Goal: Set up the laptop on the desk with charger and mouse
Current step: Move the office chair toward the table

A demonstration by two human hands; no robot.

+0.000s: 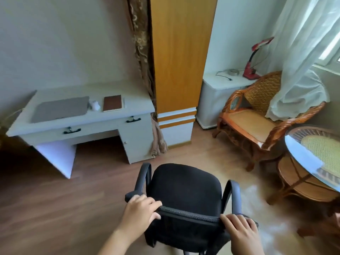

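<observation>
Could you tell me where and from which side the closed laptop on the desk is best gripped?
Probably by the front edge, from the desk's open side. The laptop lies flat and closed, and that long edge faces the room. The white object sits against its right side, so approach from there looks cramped.

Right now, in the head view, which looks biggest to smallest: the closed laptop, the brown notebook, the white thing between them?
1. Closed laptop, clearly largest.
2. Brown notebook.
3. White thing, smallest; too blurred to identify.
All sit on the desk at a similar distance, so the ranking holds.

A black office chair (185,188) stands near a wicker armchair (257,115) and glass-topped table (298,148).
</observation>
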